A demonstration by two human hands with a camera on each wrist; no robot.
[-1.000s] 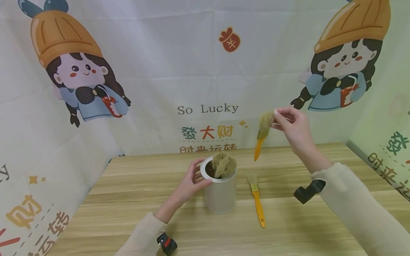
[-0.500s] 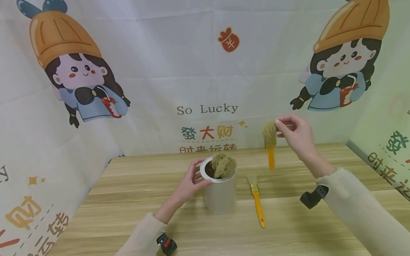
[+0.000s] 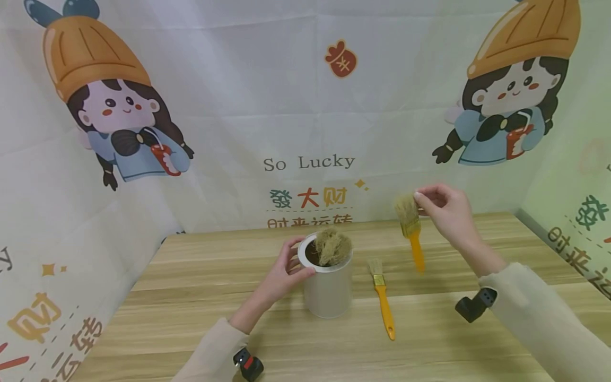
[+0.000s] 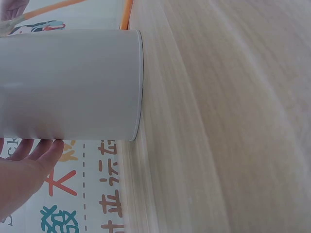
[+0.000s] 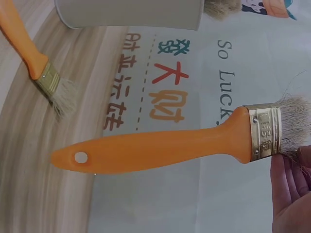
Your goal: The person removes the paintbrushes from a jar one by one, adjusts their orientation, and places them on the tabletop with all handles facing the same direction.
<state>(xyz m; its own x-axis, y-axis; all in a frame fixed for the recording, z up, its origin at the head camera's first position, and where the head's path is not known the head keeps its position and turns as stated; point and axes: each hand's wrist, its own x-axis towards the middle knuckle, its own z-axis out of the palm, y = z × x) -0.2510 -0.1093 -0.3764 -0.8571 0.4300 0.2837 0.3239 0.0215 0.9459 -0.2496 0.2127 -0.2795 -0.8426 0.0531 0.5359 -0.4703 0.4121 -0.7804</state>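
Observation:
In the head view, my left hand [image 3: 284,273] holds a white cylindrical can [image 3: 329,294] near its top, thumb on the front of the rim and fingers along the side. Tan bristle tufts [image 3: 335,246] stick up out of the can; what lies below them is hidden. My right hand [image 3: 448,215] pinches a wide paintbrush [image 3: 417,252] by its bristles above the table's far right, its orange handle hanging down. Close up in the right wrist view, that paintbrush [image 5: 155,151] shows a gold ferrule and a hole in the handle end.
A narrower paintbrush [image 3: 385,307] with an orange handle lies on the wooden table [image 3: 200,297], just right of the can, bristles toward the back. Behind the table hangs a printed white cloth [image 3: 229,127], and it also runs along both sides.
My right hand has moved down and slightly right with the wide paintbrush, whose handle end now swings rightward. My left hand and the can stay where they were.

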